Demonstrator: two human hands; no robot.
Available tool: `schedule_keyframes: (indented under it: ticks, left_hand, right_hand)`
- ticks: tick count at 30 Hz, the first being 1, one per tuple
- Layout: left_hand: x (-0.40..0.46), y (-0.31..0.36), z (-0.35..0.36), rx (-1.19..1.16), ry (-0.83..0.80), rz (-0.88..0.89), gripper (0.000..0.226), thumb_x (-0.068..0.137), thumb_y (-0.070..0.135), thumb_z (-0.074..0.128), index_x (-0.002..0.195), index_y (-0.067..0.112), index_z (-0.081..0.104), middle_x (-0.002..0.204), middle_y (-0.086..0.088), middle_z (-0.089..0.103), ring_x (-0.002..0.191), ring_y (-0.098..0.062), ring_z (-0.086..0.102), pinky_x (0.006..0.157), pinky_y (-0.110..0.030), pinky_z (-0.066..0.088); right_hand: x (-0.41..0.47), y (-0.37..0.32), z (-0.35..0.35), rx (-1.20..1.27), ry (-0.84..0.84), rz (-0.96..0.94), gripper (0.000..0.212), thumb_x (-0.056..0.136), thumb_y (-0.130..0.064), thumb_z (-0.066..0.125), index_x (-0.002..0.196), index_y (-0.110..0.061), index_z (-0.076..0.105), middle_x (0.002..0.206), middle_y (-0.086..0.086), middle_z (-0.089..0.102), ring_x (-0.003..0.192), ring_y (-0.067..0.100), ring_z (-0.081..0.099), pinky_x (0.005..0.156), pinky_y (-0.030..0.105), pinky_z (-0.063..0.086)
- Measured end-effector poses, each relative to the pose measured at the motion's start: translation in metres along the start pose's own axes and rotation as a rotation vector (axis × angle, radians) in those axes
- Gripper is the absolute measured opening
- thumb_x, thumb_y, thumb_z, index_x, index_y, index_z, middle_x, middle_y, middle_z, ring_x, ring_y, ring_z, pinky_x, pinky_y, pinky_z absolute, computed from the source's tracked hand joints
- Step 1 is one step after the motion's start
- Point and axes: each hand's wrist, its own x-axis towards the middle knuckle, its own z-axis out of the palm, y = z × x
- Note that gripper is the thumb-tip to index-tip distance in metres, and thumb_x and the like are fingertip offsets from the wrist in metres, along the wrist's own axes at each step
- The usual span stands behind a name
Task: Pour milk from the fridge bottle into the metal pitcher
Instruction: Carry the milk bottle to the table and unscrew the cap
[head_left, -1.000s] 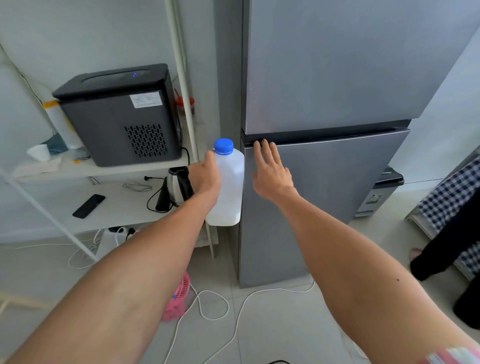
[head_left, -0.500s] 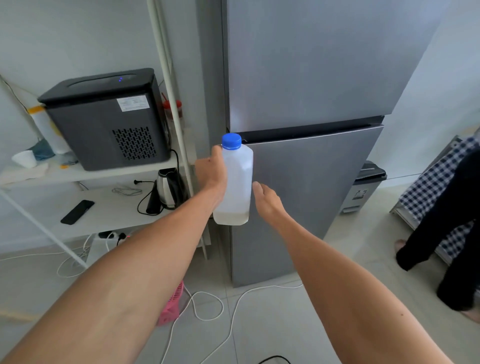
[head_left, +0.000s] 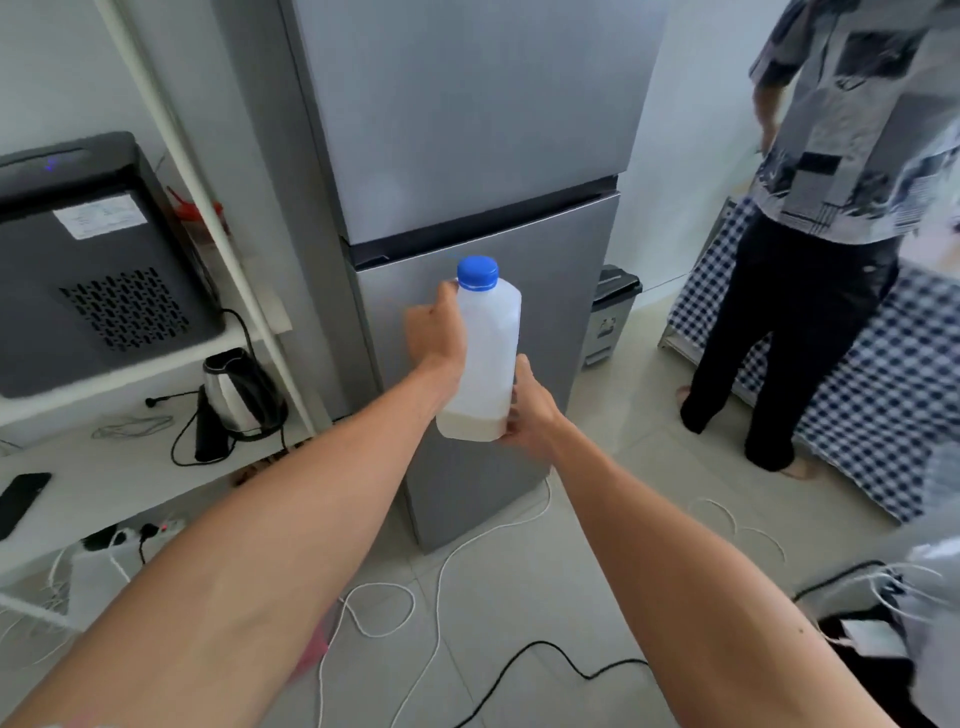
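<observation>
At the centre of the frame, before the closed grey fridge (head_left: 467, 156), the milk bottle (head_left: 485, 358) stands upright, long axis vertical, blue cap (head_left: 477, 272) uppermost, the left hand (head_left: 435, 343) wrapped around its side and the right hand (head_left: 527, 410) gripping its base.

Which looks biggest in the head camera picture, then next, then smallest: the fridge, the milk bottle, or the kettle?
1. Fridge, by far.
2. Milk bottle.
3. Kettle. It sits farther from the camera than the bottle, so these two are unsure.
</observation>
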Motion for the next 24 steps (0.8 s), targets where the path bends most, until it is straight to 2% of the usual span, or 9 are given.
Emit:
schedule_keyframes:
  ticks: [3,6,10,12,14,16,18,21,24]
  left_hand:
    - [-0.017,-0.006,0.019,0.005,-0.117,-0.012,0.048,0.085,0.041,0.059,0.051,0.019,0.033,0.050,0.002,0.038,0.052,-0.019,0.034,0.054,-0.032,0.030]
    - [-0.041,-0.010,0.038,0.027,-0.279,-0.030,0.050,0.086,0.042,0.060,0.050,0.019,0.033,0.045,0.007,0.038,0.046,-0.015,0.035,0.051,-0.027,0.030]
    - [-0.082,-0.018,0.060,0.040,-0.488,-0.013,0.045,0.082,0.045,0.060,0.056,0.016,0.038,0.057,-0.004,0.041,0.057,-0.020,0.037,0.057,-0.035,0.032]
    - [-0.112,-0.023,0.070,0.043,-0.592,0.002,0.044,0.082,0.045,0.059,0.058,0.014,0.040,0.059,-0.007,0.040,0.059,-0.019,0.037,0.057,-0.036,0.032]
    - [-0.145,-0.027,0.078,0.047,-0.685,0.006,0.046,0.079,0.049,0.058,0.054,0.015,0.038,0.055,-0.005,0.041,0.058,-0.020,0.039,0.057,-0.037,0.033]
    - [-0.181,-0.029,0.084,0.062,-0.770,0.003,0.048,0.077,0.051,0.056,0.046,0.018,0.040,0.051,-0.002,0.045,0.057,-0.021,0.044,0.058,-0.037,0.036]
    - [-0.221,-0.030,0.088,0.058,-0.859,-0.012,0.049,0.075,0.052,0.054,0.044,0.017,0.043,0.050,0.000,0.049,0.057,-0.022,0.048,0.059,-0.036,0.038]
    - [-0.285,-0.030,0.091,0.044,-1.010,-0.055,0.046,0.076,0.051,0.056,0.048,0.016,0.048,0.050,0.001,0.051,0.056,-0.021,0.050,0.061,-0.036,0.040]
    - [-0.351,-0.030,0.088,0.050,-1.171,-0.080,0.043,0.079,0.048,0.059,0.050,0.017,0.048,0.052,0.002,0.052,0.053,-0.019,0.048,0.059,-0.035,0.037]
  right_hand:
    - [-0.017,0.012,-0.023,0.057,0.112,-0.018,0.071,0.096,-0.071,0.032,0.112,-0.010,0.066,0.084,0.007,0.061,0.067,0.025,0.062,0.073,0.044,0.062]
    - [-0.042,0.029,-0.046,0.137,0.237,-0.043,0.074,0.097,-0.073,0.031,0.118,-0.012,0.066,0.091,0.006,0.067,0.076,0.024,0.066,0.072,0.042,0.061]
    - [-0.086,0.058,-0.077,0.271,0.436,-0.054,0.080,0.093,-0.080,0.030,0.124,-0.016,0.067,0.103,0.007,0.073,0.089,0.027,0.070,0.084,0.045,0.061]
    - [-0.114,0.074,-0.092,0.312,0.543,-0.055,0.079,0.095,-0.079,0.030,0.123,-0.016,0.068,0.097,0.007,0.073,0.086,0.027,0.069,0.083,0.044,0.061]
    - [-0.146,0.091,-0.105,0.368,0.647,-0.050,0.081,0.093,-0.081,0.030,0.122,-0.015,0.068,0.099,0.007,0.073,0.089,0.027,0.070,0.082,0.043,0.061]
    - [-0.179,0.109,-0.117,0.415,0.734,-0.067,0.081,0.092,-0.081,0.031,0.125,-0.016,0.067,0.110,0.010,0.074,0.099,0.031,0.071,0.087,0.048,0.062]
    - [-0.216,0.128,-0.127,0.469,0.824,-0.089,0.081,0.091,-0.081,0.033,0.126,-0.017,0.066,0.114,0.012,0.073,0.099,0.032,0.071,0.083,0.047,0.062]
    - [-0.273,0.159,-0.143,0.540,0.960,-0.114,0.073,0.094,-0.079,0.035,0.107,-0.017,0.071,0.097,0.008,0.073,0.083,0.027,0.069,0.071,0.039,0.059]
    - [-0.333,0.189,-0.155,0.618,1.073,-0.152,0.079,0.095,-0.077,0.036,0.120,-0.012,0.072,0.107,0.009,0.075,0.083,0.024,0.070,0.066,0.033,0.057]
